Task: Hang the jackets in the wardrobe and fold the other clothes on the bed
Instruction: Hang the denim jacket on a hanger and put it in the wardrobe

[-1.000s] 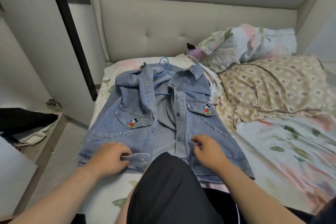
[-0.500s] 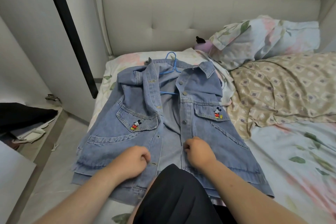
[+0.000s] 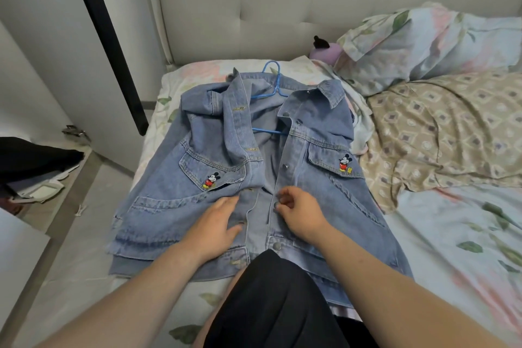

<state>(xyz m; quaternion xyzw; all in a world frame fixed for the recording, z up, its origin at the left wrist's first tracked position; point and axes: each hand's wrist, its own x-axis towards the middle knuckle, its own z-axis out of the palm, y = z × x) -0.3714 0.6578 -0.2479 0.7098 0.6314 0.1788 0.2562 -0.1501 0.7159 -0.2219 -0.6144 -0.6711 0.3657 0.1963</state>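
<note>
Floral-sheeted bed (image 3: 452, 234) carried a light-blue denim jacket (image 3: 169, 206), front open, long axis head-to-foot, collar toward the padded beige headboard (image 3: 282, 8). Blue plastic hanger (image 3: 271, 79) sat inside the collar. Left hand (image 3: 217, 223) lay flat, fingers straight, on the jacket; right hand (image 3: 302, 213) pinched the button placket.

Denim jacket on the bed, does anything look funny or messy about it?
Yes. The denim jacket lies open, and its left front panel is bunched and twisted near the collar, while the other side lies flat. The blue hanger inside shows through the gap.
</note>
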